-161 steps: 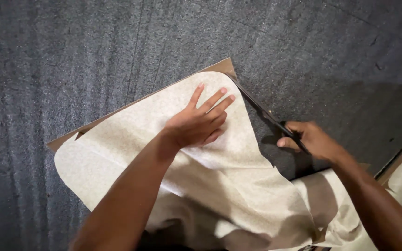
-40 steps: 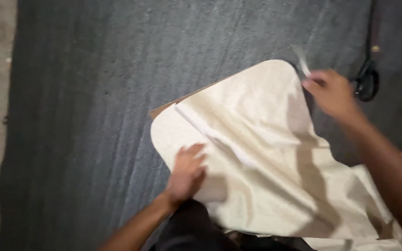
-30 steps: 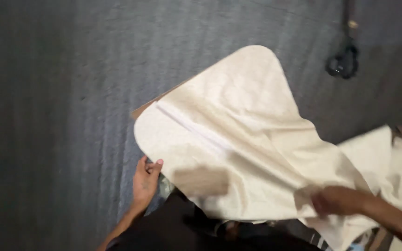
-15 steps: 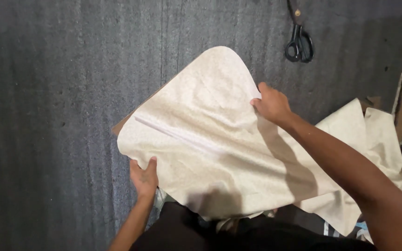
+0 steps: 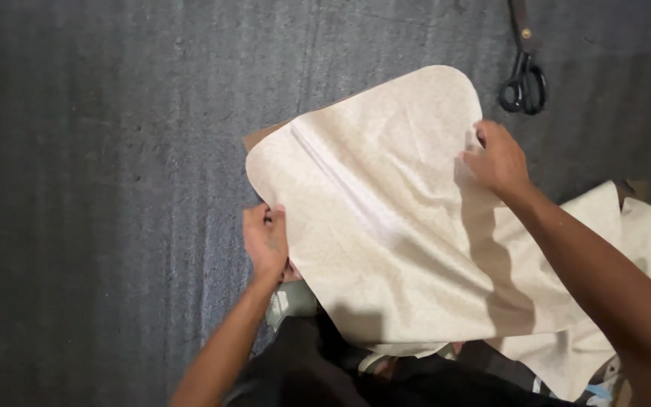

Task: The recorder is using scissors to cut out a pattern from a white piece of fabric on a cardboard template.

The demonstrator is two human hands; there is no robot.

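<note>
Cream fabric (image 5: pixel 401 218) with rounded corners lies spread on the dark grey felt surface (image 5: pixel 114 188), and both hands of the person are on it. The left hand (image 5: pixel 267 240) pinches the near left edge of the cloth between fingers and thumb, closed on it. The right hand (image 5: pixel 497 158) grips the far right edge, fingers curled over the border, so it too is grasping the fabric. A straight crease runs across the cloth from the far left corner toward the middle, between the two hands. Under that far left corner a brown cardboard piece (image 5: pixel 264 136) sticks out a little, just beyond the left hand. Black scissors (image 5: pixel 524 79) lie on the felt past the right hand, apart from it and not touched. A few seconds ago the right hand held these scissors at the cloth edge while the left hand pressed flat on top; since then the scissors were put down, and the right hand came from the near side up to the far edge. I judge that the cutting of this edge is over and the person is now shifting or straightening the sheet. More cream fabric offcuts (image 5: pixel 627 226) lie near the right forearm, on its outer side.
</note>
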